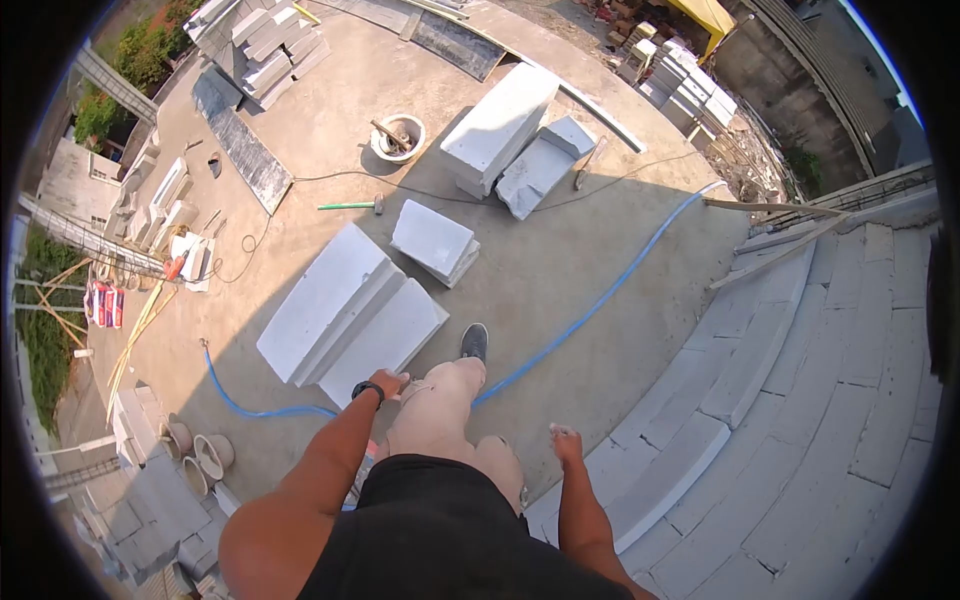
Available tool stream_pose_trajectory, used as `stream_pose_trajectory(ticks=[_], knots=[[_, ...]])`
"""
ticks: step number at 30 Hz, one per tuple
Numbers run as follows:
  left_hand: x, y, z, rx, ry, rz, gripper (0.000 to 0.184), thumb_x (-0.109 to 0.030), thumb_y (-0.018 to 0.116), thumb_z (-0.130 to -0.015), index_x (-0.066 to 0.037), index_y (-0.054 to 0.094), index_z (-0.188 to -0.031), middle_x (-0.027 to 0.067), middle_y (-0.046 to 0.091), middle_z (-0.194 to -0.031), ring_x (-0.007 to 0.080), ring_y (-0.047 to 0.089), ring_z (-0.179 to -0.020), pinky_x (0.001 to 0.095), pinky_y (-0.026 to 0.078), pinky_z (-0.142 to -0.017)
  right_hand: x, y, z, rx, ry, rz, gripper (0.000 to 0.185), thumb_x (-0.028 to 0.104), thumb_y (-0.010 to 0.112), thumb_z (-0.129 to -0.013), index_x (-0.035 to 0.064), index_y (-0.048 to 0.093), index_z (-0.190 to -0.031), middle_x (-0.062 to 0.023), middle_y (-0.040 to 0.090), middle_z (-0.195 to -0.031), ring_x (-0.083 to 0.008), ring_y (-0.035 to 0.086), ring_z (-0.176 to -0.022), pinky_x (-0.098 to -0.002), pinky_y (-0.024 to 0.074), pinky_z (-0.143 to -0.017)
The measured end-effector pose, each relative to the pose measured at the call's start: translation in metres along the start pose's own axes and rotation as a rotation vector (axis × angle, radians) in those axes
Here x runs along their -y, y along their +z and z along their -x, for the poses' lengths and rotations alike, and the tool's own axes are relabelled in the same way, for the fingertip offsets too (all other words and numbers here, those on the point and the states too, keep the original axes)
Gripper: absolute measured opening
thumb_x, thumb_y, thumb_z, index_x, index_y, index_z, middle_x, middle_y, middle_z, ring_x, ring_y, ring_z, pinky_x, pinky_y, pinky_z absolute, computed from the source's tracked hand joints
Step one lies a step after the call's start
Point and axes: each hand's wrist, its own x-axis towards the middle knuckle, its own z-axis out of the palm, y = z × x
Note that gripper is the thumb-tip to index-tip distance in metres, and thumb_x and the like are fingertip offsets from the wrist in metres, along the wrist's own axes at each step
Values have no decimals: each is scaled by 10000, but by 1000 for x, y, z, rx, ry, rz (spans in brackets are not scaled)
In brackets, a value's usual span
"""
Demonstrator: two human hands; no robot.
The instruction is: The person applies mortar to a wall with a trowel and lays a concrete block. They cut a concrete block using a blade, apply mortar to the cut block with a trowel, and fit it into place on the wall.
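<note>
Smooth concrete floor (570,255); ahead-left, your chalky, sharp-edged rectangular blocks (325,295), long axes slanting away rightward. Left hand (390,383) at their near edge, part-curled, grip unclear; right hand (565,441) hangs loosely curled, contents hidden.

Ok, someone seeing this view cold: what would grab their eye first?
Probably the bright blue hose, curving over the floor on both sides of the person's legs, its longer stretch running to the upper right. Next, the big white blocks in the middle, close to the left hand. Beyond them, near the top, a pale bucket stands in sunlight.
</note>
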Motion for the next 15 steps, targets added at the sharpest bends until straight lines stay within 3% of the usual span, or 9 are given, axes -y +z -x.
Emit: stream_pose_trajectory(ticks=[3, 5, 8, 9, 11, 15], knots=[[-111, -50, -1, -84, 113, -109, 717, -588, 600, -846, 39, 622, -1192, 270, 626, -1182, 376, 597, -1124, 414, 453, -963, 94, -36, -60, -1, -83, -95, 211, 192, 637, -931, -3, 658, -1009, -26, 621, -777, -85, 564, -656, -240, 460, -564], [-155, -63, -36, -156, 269, 30, 562, -473, 641, -876, 40, 649, -1105, 171, 687, -1027, 202, 678, -875, 351, 512, -782, 159, -61, -99, -50, -93, -196, 214, 195, 629, -937, -2, 651, -1019, -25, 630, -792, -87, 566, -664, -239, 464, -584], [-242, -90, -49, -196, 341, 151, 598, -477, 644, -872, 52, 627, -1150, 181, 681, -1045, 205, 665, -840, 343, 511, -798, 255, -94, -148, -79, -207, -120, 241, 211, 629, -940, -11, 646, -1034, -30, 644, -815, -93, 570, -672, -249, 472, -605], [-273, -101, -52, -148, 380, 254, 673, -553, 615, -852, 38, 621, -1174, 245, 641, -1164, 373, 603, -1104, 398, 463, -938, 281, -104, -171, -81, -202, -116, 241, 211, 629, -940, -11, 646, -1034, -30, 644, -815, -93, 570, -672, -249, 472, -605], [-307, -105, -70, -185, 390, 215, 677, -545, 619, -853, 46, 611, -1183, 250, 642, -1159, 368, 606, -1099, 394, 465, -936, 312, -112, -209, -68, -339, -60, 269, 240, 634, -940, -6, 648, -1046, -38, 658, -842, -101, 576, -682, -267, 479, -617], [-366, -100, -129, -203, 346, 201, 704, -534, 624, -855, 66, 575, -1219, 249, 645, -1158, 342, 616, -1101, 387, 465, -942, 387, -126, -296, 66, -264, -70, 299, 277, 631, -944, 6, 648, -1071, -56, 676, -869, -127, 609, -703, -285, 492, -626]])
